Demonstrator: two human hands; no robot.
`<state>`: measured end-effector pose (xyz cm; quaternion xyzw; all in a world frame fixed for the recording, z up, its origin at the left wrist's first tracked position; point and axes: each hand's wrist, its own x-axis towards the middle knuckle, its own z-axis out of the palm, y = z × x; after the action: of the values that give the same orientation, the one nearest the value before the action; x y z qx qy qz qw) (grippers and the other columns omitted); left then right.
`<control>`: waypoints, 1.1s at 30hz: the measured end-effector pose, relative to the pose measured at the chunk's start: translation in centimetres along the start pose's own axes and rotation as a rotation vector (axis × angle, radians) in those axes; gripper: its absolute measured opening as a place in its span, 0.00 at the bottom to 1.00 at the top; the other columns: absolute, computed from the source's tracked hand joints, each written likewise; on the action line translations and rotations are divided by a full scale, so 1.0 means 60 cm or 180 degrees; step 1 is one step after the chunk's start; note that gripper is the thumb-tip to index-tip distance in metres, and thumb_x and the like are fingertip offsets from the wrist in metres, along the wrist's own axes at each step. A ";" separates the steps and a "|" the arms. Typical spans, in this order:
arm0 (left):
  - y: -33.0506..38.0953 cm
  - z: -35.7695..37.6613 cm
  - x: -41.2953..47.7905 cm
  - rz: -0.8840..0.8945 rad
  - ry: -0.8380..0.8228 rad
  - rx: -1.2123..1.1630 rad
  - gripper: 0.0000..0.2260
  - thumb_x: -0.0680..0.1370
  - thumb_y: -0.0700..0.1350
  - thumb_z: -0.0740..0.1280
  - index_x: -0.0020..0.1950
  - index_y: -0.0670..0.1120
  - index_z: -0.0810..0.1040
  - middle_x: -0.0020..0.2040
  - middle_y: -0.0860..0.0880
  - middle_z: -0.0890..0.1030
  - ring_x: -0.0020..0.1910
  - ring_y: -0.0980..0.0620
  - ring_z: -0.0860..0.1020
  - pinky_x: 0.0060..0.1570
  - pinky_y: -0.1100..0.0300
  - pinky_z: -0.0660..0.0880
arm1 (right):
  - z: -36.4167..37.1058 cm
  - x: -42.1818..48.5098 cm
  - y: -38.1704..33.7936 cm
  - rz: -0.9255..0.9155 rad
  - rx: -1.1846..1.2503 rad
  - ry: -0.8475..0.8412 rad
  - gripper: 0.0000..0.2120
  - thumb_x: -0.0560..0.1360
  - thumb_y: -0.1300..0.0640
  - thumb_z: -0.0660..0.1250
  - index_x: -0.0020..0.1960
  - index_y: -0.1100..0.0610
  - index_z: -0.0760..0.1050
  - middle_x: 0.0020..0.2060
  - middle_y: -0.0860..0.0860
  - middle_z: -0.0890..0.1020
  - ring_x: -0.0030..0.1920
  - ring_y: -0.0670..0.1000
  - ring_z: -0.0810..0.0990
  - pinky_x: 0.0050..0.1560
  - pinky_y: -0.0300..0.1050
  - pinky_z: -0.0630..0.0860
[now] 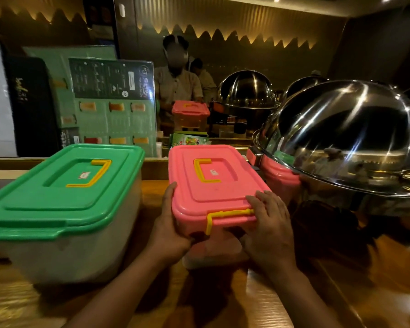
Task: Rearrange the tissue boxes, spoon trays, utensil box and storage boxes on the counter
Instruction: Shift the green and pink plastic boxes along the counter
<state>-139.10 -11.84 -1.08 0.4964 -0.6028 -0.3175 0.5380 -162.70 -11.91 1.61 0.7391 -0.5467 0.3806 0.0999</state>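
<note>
A pink-lidded storage box (213, 178) with a yellow handle and yellow clasp stands on the wooden counter (223, 304) in the middle. My left hand (168, 228) grips its near left corner, thumb up along the lid's edge. My right hand (268, 228) grips its near right corner, fingers lying over the lid beside the clasp. To the left stands a larger storage box with a green lid (64, 185) and a translucent body, a hand's width from the pink one.
A big shiny steel dome cover (346, 138) sits close on the right, reflecting the pink box. More domes stand behind. A green menu board (114, 102) leans at the back. A person across the counter handles another pink box (191, 114).
</note>
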 end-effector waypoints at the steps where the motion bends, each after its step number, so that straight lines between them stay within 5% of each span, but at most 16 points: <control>1: -0.001 -0.001 0.006 0.0003 -0.0023 0.0007 0.63 0.57 0.44 0.86 0.80 0.66 0.50 0.74 0.59 0.70 0.74 0.55 0.70 0.65 0.39 0.76 | 0.002 0.003 0.000 0.0010 -0.0058 -0.0052 0.38 0.60 0.51 0.80 0.68 0.58 0.74 0.67 0.59 0.75 0.72 0.62 0.68 0.73 0.64 0.65; 4: -0.005 -0.006 0.027 0.0028 -0.0075 0.0011 0.63 0.56 0.45 0.86 0.81 0.64 0.50 0.75 0.57 0.70 0.74 0.54 0.69 0.65 0.40 0.76 | 0.005 0.011 0.000 -0.0075 -0.0178 -0.0162 0.41 0.58 0.59 0.79 0.70 0.57 0.72 0.69 0.57 0.73 0.73 0.61 0.67 0.75 0.63 0.62; 12: -0.010 -0.016 0.064 0.0040 -0.0241 0.0035 0.64 0.57 0.47 0.85 0.81 0.62 0.47 0.78 0.52 0.67 0.76 0.52 0.67 0.67 0.41 0.74 | 0.020 0.039 0.003 -0.0101 -0.0214 -0.0315 0.41 0.59 0.57 0.78 0.71 0.57 0.72 0.71 0.56 0.73 0.73 0.60 0.68 0.75 0.61 0.61; 19: -0.024 -0.019 0.091 0.0069 -0.0278 0.0038 0.64 0.59 0.35 0.84 0.82 0.60 0.47 0.78 0.51 0.66 0.76 0.52 0.67 0.66 0.44 0.75 | 0.035 0.062 0.004 -0.0025 -0.0134 -0.0354 0.41 0.58 0.58 0.80 0.70 0.56 0.73 0.70 0.55 0.74 0.72 0.60 0.69 0.74 0.63 0.63; 25: -0.023 -0.017 0.102 -0.0045 -0.0241 0.0009 0.65 0.56 0.46 0.86 0.80 0.66 0.47 0.78 0.52 0.66 0.77 0.50 0.66 0.65 0.38 0.75 | 0.045 0.073 0.008 0.0034 -0.0132 -0.0383 0.42 0.59 0.57 0.80 0.71 0.55 0.72 0.71 0.54 0.73 0.73 0.60 0.67 0.76 0.61 0.60; 33: -0.025 -0.016 0.112 -0.0002 -0.0289 -0.0019 0.63 0.61 0.33 0.83 0.82 0.60 0.47 0.78 0.51 0.66 0.74 0.56 0.68 0.64 0.48 0.77 | 0.056 0.082 0.013 0.0032 -0.0108 -0.0327 0.42 0.58 0.58 0.81 0.71 0.56 0.72 0.71 0.55 0.73 0.73 0.60 0.68 0.77 0.60 0.59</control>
<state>-137.31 -18.50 -0.02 0.4800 -0.6255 -0.3417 0.5114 -161.31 -17.70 2.37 0.7531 -0.5612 0.3332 0.0823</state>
